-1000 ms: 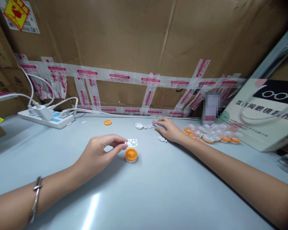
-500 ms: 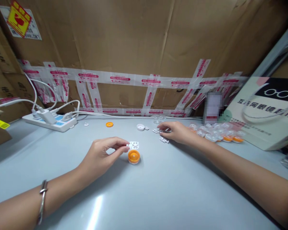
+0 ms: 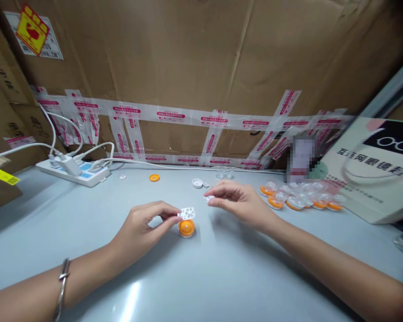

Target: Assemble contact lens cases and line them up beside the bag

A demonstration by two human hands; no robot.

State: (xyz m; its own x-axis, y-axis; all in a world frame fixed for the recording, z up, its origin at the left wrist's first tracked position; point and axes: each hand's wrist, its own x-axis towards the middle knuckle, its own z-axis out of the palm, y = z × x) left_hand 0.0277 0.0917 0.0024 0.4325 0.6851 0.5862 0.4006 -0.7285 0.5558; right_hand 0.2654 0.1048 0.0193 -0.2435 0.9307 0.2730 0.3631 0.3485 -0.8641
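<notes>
Between thumb and fingers, my left hand (image 3: 151, 226) pinches a flat white openwork piece (image 3: 188, 213) just above and behind an orange round cup (image 3: 186, 228) that sits on the table. To the right, my right hand (image 3: 237, 201) is closed on a small white part (image 3: 208, 198), raised over the table. Behind the hands lie a white round cap (image 3: 197, 183) and a tiny white piece (image 3: 206, 184) beside it. An orange ring (image 3: 154, 177) rests farther left, with a small white disc (image 3: 122, 176) beyond it.
A white power strip (image 3: 74, 172) with cables stands at the back left. Several clear-domed orange and white pieces (image 3: 297, 201) cluster at the right, before a paper bag (image 3: 369, 179). Clear plastic domes (image 3: 224, 173) stand by the large cardboard box (image 3: 174, 67).
My right hand has lifted a white part off the table and come left, nearer to my left hand. My left hand still holds its white piece over the orange cup. The view has shifted slightly.
</notes>
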